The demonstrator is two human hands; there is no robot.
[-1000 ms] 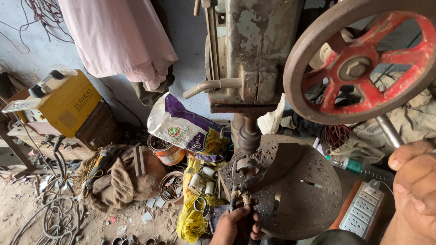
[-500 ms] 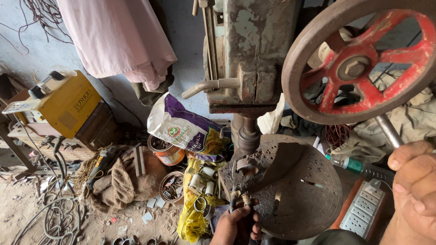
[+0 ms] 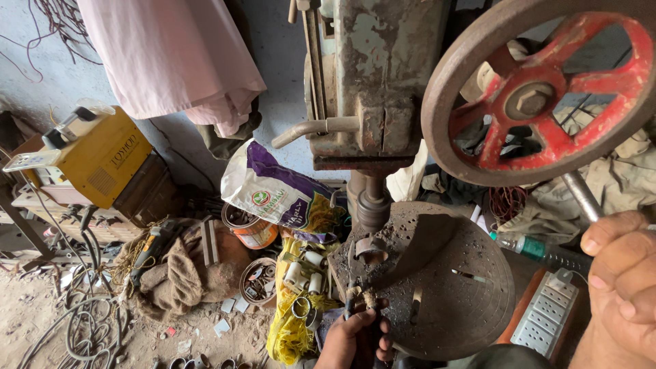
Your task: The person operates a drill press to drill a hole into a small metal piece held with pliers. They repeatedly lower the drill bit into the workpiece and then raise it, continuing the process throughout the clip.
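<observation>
Below, yellow sack [image 3: 290,331] of white spools [image 3: 301,272]

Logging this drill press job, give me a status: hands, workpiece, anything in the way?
Left hand grips pliers at round table edge. Right hand on feed handle. Small ring part under spindle. Nothing in the way.

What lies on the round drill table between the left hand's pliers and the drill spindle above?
In the head view, a small metal ring sits on the round table, between the pliers in the left hand and the spindle.
</observation>
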